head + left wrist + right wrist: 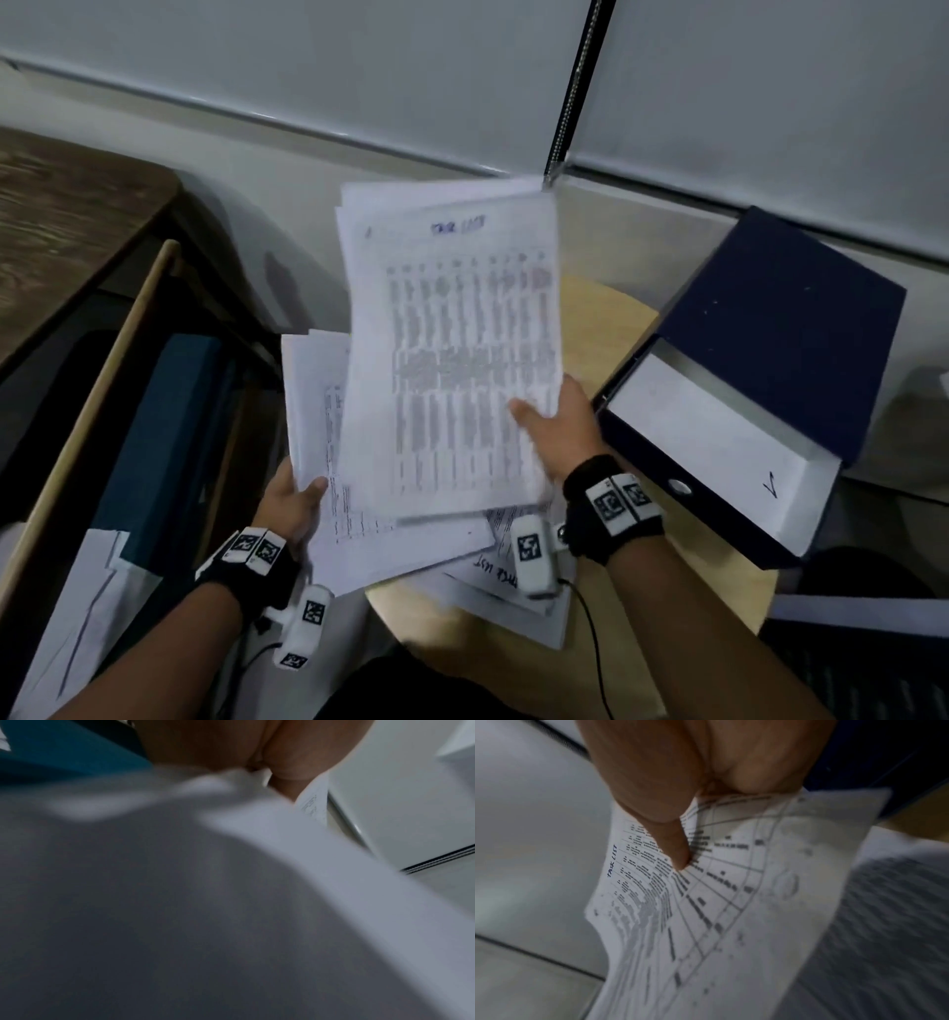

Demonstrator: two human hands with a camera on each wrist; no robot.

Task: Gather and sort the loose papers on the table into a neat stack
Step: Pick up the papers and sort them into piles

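My right hand [552,426] pinches a bundle of printed sheets [452,334], lifted over the round table [693,606]; the top sheet is a table form with blue handwriting, and my thumb [677,850] lies on it in the right wrist view. My left hand [292,506] grips a second bundle of papers [328,442] at its lower left edge, thumb on top. In the left wrist view these papers [180,892] fill the frame, blurred. More loose sheets [493,580] lie on the table under both bundles.
An open dark blue box file [760,370] holding white paper sits on the table at the right. At the left stand a dark wooden desk [67,221] and a teal folder [169,426] in a wooden rack. More paper [87,601] lies at the lower left.
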